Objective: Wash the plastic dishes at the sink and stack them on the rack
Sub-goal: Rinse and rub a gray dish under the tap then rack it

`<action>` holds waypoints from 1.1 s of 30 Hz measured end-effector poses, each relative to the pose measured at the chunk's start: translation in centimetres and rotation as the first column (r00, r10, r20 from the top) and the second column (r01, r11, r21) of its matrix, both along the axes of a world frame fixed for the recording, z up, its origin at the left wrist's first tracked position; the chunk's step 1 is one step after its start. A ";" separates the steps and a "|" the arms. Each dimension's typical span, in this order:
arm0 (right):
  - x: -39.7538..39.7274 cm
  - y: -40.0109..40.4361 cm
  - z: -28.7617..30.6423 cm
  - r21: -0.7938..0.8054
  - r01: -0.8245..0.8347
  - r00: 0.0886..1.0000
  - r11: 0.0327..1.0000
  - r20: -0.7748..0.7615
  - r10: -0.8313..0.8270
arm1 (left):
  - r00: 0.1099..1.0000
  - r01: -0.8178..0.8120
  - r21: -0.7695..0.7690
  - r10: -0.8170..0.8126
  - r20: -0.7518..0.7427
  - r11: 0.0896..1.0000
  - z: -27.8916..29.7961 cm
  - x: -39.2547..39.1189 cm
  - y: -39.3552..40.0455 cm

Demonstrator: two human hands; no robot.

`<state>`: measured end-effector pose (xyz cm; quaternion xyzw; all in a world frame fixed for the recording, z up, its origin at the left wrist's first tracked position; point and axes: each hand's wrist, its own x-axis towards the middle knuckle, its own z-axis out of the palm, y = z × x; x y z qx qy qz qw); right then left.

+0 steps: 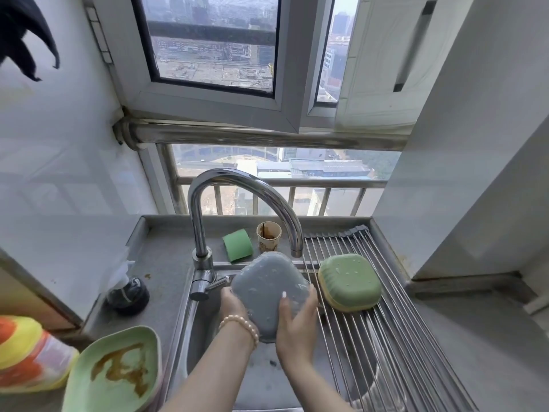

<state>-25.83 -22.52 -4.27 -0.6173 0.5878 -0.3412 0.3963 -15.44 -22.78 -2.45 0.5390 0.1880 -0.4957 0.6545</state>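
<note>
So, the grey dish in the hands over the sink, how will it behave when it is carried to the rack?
The grey dish shows water drops, so it is probably slippery. It looks like thin plastic, likely light and stiff. Both the left hand and the right hand hold its edges, which should steady it.

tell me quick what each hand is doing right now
Left hand: holds the left edge of the grey dish over the sink.
Right hand: grips the same dish, thumb across its underside.
</note>
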 end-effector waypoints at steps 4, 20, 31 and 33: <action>0.3 -3.9 1.6 0.507 0.140 0.863 0.851 0.359 -0.355 | 0.999 -0.039 -0.033 0.039 0.007 0.999 -0.5 -0.7 0.6; -5.6 -3.6 2.9 -0.619 -0.670 0.729 0.410 -0.445 0.520 | 0.846 0.453 -0.253 -0.502 -0.181 0.855 -0.6 2.3 3.9; -0.6 -1.9 4.8 0.272 -0.777 0.258 0.567 -0.684 0.682 | 0.910 0.225 -0.479 -0.358 -0.207 0.849 0.6 -2.4 3.1; -0.1 -0.5 5.3 0.313 -0.821 0.261 0.477 -0.537 0.802 | 0.929 0.233 -0.424 -0.329 -0.168 0.875 -0.1 -1.6 2.7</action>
